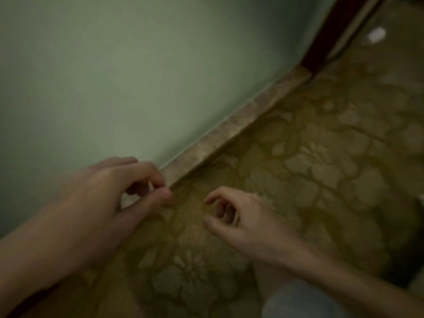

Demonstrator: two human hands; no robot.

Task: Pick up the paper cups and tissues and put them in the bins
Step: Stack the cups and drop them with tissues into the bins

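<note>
Left hand (110, 191) by wall (91, 65): thumb and forefinger tips together, too blurred to tell if pinching anything. Right hand (243, 216) loosely curled, empty. White scrap (377, 34), tissue or cup unclear, lies on carpet (321, 157) far ahead-right; right hand nearer.

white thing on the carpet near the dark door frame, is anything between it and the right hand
Nothing visible. Only bare patterned carpet lies between the right hand and the white thing, which is far off and too blurred to tell cup from tissue. No bin is in view.
</note>
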